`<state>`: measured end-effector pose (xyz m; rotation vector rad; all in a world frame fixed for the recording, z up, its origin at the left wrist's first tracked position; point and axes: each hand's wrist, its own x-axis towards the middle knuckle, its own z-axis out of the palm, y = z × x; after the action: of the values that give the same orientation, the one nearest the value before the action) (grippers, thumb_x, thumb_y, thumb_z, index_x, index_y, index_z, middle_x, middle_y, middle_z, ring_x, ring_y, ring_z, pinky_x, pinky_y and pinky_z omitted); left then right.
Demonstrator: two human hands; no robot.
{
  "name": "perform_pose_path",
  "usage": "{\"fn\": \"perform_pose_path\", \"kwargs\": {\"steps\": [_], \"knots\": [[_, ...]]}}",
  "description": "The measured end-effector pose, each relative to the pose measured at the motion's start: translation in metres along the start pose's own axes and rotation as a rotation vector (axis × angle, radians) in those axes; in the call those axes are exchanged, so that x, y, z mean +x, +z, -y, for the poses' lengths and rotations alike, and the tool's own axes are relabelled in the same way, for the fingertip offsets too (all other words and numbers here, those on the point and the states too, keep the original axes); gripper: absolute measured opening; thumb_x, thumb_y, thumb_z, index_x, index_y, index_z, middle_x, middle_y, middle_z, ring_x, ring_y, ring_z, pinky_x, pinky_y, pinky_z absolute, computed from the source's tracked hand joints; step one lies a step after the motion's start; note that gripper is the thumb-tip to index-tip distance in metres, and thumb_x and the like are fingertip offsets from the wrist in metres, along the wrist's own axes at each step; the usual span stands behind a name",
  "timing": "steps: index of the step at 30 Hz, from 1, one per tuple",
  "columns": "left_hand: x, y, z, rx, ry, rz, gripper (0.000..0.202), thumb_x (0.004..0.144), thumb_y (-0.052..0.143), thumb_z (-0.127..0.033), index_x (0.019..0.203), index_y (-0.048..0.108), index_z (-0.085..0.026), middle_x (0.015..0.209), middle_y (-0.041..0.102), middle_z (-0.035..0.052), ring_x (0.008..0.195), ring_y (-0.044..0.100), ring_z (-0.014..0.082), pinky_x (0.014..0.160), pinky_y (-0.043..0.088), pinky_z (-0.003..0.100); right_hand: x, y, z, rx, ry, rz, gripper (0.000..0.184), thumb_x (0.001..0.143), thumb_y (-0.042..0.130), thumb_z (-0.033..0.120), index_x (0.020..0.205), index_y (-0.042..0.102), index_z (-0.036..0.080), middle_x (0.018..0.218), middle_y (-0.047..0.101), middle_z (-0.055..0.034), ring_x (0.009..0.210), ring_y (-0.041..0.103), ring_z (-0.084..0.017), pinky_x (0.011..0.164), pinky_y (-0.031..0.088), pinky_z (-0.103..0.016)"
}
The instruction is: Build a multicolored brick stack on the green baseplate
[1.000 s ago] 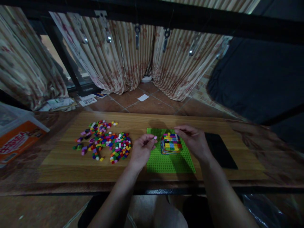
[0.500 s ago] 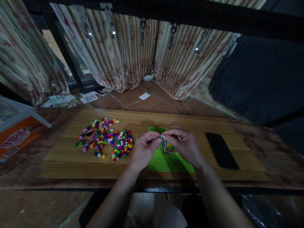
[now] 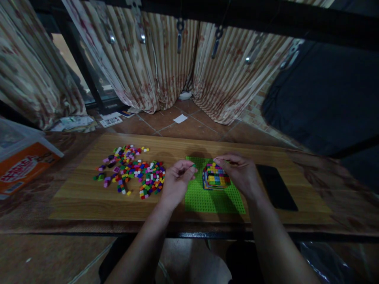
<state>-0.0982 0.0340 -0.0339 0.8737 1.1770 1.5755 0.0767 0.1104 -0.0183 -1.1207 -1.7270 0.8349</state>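
Note:
A multicoloured brick cube (image 3: 216, 178) stands on a green baseplate (image 3: 213, 199) on the wooden table. My right hand (image 3: 239, 173) curls over the cube's far top edge, its fingertips pinched on a small brick there. My left hand (image 3: 177, 182) hovers just left of the cube, fingers closed on a small green brick. A pile of several loose coloured bricks (image 3: 133, 171) lies to the left.
A black phone (image 3: 275, 186) lies flat right of the baseplate. An orange and clear box (image 3: 20, 163) sits at the far left edge. Curtains and a tiled floor with papers lie beyond the table (image 3: 89, 201).
The hands met in front of the cube, then parted. The right hand went back to the cube's top; the left drew back to the left, now holding a green brick instead of a pale one.

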Motion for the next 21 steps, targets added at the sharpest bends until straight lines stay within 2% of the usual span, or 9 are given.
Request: {"fn": "perform_pose_path", "kwargs": {"steps": [4, 12, 21], "knots": [[0.001, 0.0, 0.002, -0.011, -0.03, -0.032, 0.015, 0.07, 0.071, -0.026, 0.078, 0.065, -0.016, 0.071, 0.066, 0.0, 0.065, 0.059, 0.0112, 0.06, 0.047, 0.022, 0.001, 0.002, -0.006, -0.163, -0.064, 0.049, 0.016, 0.075, 0.07, 0.039, 0.075, 0.075, 0.024, 0.084, 0.069, -0.0038, 0.081, 0.064, -0.02, 0.077, 0.049, -0.035], [0.0, -0.001, 0.001, -0.017, -0.07, -0.034, 0.012, 0.07, 0.07, -0.023, 0.078, 0.065, -0.016, 0.07, 0.066, 0.0, 0.064, 0.059, 0.0111, 0.061, 0.046, 0.023, 0.002, 0.002, 0.006, -0.444, -0.224, 0.086, 0.011, 0.08, 0.065, 0.029, 0.076, 0.074, 0.026, 0.088, 0.067, -0.0052, 0.089, 0.06, -0.022, 0.086, 0.046, -0.039], [0.001, -0.002, 0.002, -0.005, -0.07, -0.053, 0.012, 0.07, 0.07, -0.023, 0.078, 0.066, -0.016, 0.069, 0.065, -0.001, 0.062, 0.057, 0.0101, 0.06, 0.046, 0.022, 0.005, -0.003, 0.003, -0.507, -0.327, 0.113, 0.012, 0.079, 0.066, 0.031, 0.075, 0.075, 0.025, 0.095, 0.067, -0.007, 0.095, 0.06, -0.024, 0.089, 0.045, -0.041]]}}
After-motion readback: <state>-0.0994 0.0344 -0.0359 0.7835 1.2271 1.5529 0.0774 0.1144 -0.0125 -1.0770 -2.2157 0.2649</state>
